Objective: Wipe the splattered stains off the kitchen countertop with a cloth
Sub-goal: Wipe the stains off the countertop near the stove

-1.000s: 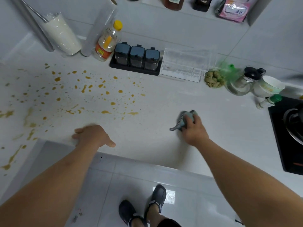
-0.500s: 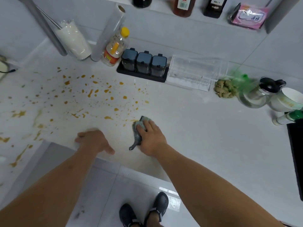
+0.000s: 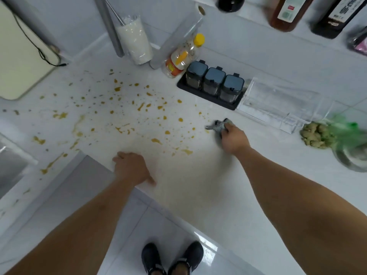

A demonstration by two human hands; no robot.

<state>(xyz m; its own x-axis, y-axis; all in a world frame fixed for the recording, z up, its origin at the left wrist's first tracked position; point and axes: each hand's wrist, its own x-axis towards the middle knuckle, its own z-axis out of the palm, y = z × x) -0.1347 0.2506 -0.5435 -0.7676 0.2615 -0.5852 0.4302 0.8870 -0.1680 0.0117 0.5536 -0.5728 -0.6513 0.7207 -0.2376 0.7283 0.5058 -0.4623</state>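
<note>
The cloth (image 3: 218,126) is bunched under my right hand (image 3: 232,140), my fingers curled over it and pressing it onto the counter (image 3: 208,195), with a grey corner poking out to the left past my fingertips. Half a second ago this hand was nearer the front edge, at the near right corner of the spatter; a second ago it was well off to the right on bare counter. Now it has swung to the far right edge of the mess, just near of the black tray of spice jars (image 3: 213,84). I judge this as sweeping back and forth along the right border of the stains (image 3: 139,108), and the strip between my two hands looks only faintly yellowed, so that side seems partly dealt with.

My left hand (image 3: 132,167) has stayed where it was, palm down on the front edge of the counter, fingers spread flat and holding nothing, bracing me.

Outward from the cloth, the nearest drops lie just to its left, almost touching the loose corner. The bulk of the orange spots spreads further left across the middle, with longer smears at the far left and along the near left edge. Most of the job is ahead, I think.
</note>
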